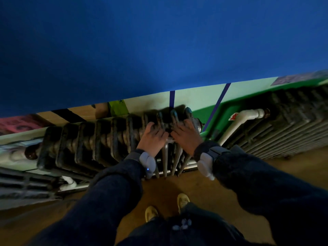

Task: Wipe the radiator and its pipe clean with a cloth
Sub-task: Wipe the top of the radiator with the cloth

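Note:
A dark, grimy cast-iron radiator (92,139) runs along the green wall below a blue panel. Both hands are on top of its right end. My left hand (152,139) has its fingers curled down over a dark cloth (166,130), which is hard to tell from the dirty fins. My right hand (186,137) lies beside it with fingers spread across the last fins, touching the cloth's edge. A white pipe (246,117) leaves the radiator's right side and bends toward the neighbouring radiator.
A second ribbed radiator (292,114) stands to the right and a third one (19,185) at the lower left. Brown floor (204,185) lies in front, with my two yellowish shoes (182,201) close to the radiator. Blue tape strips (171,99) cross the wall.

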